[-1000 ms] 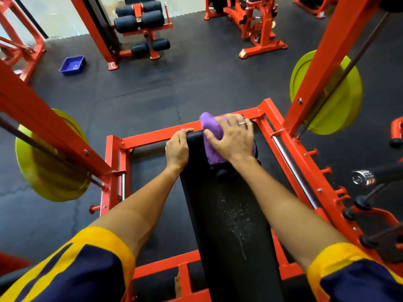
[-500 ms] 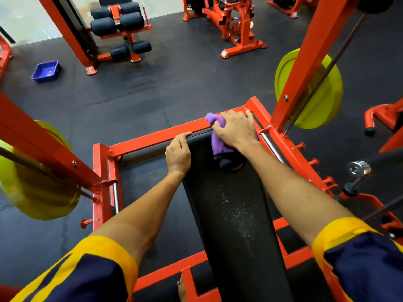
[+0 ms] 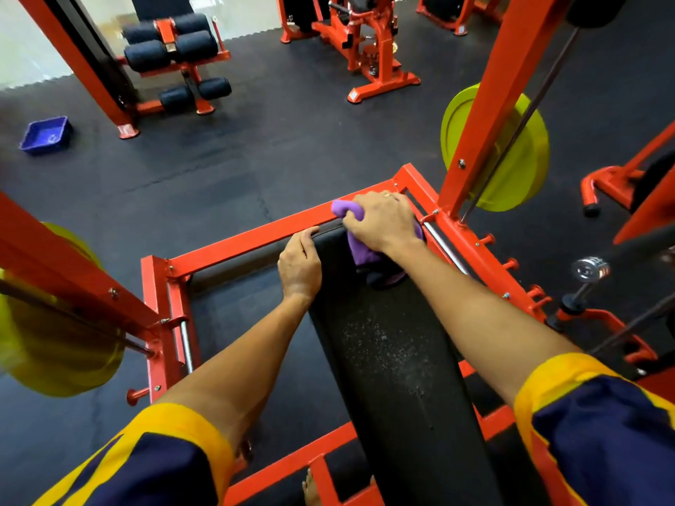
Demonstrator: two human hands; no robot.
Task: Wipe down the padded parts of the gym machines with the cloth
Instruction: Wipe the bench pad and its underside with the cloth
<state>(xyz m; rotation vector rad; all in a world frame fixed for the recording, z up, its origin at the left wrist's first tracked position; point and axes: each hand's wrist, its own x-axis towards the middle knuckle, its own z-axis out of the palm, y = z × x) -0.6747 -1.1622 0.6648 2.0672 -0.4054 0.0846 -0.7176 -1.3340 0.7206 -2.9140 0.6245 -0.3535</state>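
A long black padded bench [image 3: 394, 359] runs away from me inside an orange frame [image 3: 241, 246]. Fine droplets speckle its middle. A purple cloth [image 3: 356, 246] lies bunched at the bench's far right end, and my right hand [image 3: 383, 222] grips it and presses it onto the pad. Part of the cloth sticks out past my fingers over the frame bar. My left hand [image 3: 300, 266] holds the bench's far left edge, fingers curled over the corner.
Orange uprights with yellow weight plates [image 3: 511, 147] stand on both sides; the left plate [image 3: 54, 334] is blurred. A chrome bar end [image 3: 590, 270] juts in at right. A blue tray [image 3: 45, 135] and a roller-pad machine [image 3: 171, 45] stand on the black floor beyond.
My right hand has pushed the cloth farther toward the bench's far right corner. My left hand stays on the left edge. The view has shifted left.
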